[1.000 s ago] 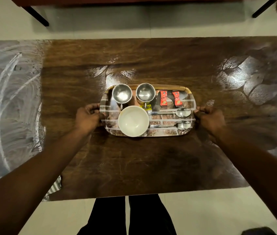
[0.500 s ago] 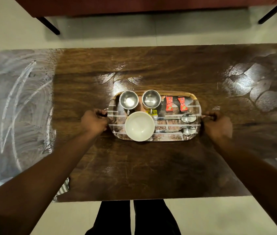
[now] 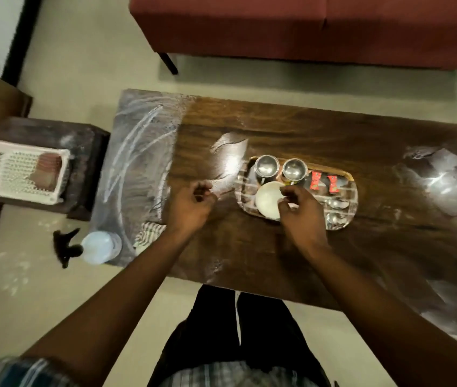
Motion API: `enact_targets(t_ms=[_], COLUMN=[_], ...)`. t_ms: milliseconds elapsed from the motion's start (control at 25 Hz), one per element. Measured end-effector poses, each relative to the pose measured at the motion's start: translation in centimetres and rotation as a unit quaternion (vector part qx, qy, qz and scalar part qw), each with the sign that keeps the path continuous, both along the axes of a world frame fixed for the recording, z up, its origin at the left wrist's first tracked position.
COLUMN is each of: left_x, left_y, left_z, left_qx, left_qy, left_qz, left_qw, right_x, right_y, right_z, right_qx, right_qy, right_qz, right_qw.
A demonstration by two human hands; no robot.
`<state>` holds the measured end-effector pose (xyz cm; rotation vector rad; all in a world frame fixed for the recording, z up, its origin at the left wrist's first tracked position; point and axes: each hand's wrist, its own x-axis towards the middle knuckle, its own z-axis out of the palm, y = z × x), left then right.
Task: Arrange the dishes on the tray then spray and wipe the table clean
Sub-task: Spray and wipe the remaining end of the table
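On the surface point(image 3: 291, 258) in front of you, the tray point(image 3: 352, 191) sits toward the far side, right of centre, loaded with two steel cups point(image 3: 267, 166), a white bowl point(image 3: 267, 199), two red sachets point(image 3: 315, 180) and spoons point(image 3: 336, 203) that blur makes hard to count. Your left hand point(image 3: 191, 208) hovers over bare wood just left of the tray with its grip loosely curled and nothing in it; your right hand point(image 3: 301, 212) hangs over the bowl's near-right edge, fingers half closed, and as far as the blur allows it seems to hold nothing either. The main risk is that right hand: a careless sweep could clip the bowl or tip a cup, and the cups stand close enough together that one would knock the other. The spray bottle point(image 3: 100, 247) looks to be perched at the near left corner, partly over the edge, so a bump from your left forearm or a tug on the striped cloth point(image 3: 149, 233) lying beside it could send it to the floor. Wet streaks cover the left end and patches gleam on the right, so things may slide there. For room, you have open wood in front of the tray and along the far side; the small side table point(image 3: 82, 141) with its white basket point(image 3: 23, 171) crowds the left end, and the sofa point(image 3: 305, 26) stands well apart beyond.
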<state>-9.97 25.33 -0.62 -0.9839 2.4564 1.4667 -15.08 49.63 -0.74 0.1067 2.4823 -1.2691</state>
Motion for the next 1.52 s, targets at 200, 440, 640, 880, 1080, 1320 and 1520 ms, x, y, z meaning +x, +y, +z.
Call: enact_targets(t_ms=[200,440,640,880,1080,1320,1520], left_x=[6.5,17.3,24.8,25.6,23.9,20.0,17.2], left_y=[-4.1,-11.2,-17.9,-26.6,-29.7,-29.7,-29.1], left_z=[5.2,2.9,-2.5,-7.2,-10.7,-12.8,-11.9], left_qx=[-0.023,-0.002,-0.042,-0.139,-0.091,-0.029,0.028], left_qy=[0.021,-0.004,-0.067,-0.026,0.079,0.178,0.193], left_qz=[0.027,0.113,0.220,0.171,-0.062,-0.054,-0.034], left_qw=[0.999,0.994,0.972,0.975,0.991,0.982,0.980], right_x=[3.9,10.1,15.6,17.8,17.4,19.0,17.5], right_y=[-9.5,-20.6,-27.2,-30.9,-29.8,-31.1,-32.5], right_z=[4.2,3.7,-0.4,-7.5,-12.3,-15.0,-14.3], right_qx=[-0.051,-0.024,0.052,0.158,0.284,0.343,0.302], right_qy=[0.006,-0.003,-0.042,-0.062,-0.049,0.049,0.025], right_qz=[0.088,0.226,0.290,0.342,0.459,0.443,0.374], right_qw=[0.995,0.974,0.955,0.924,0.840,0.827,0.877])
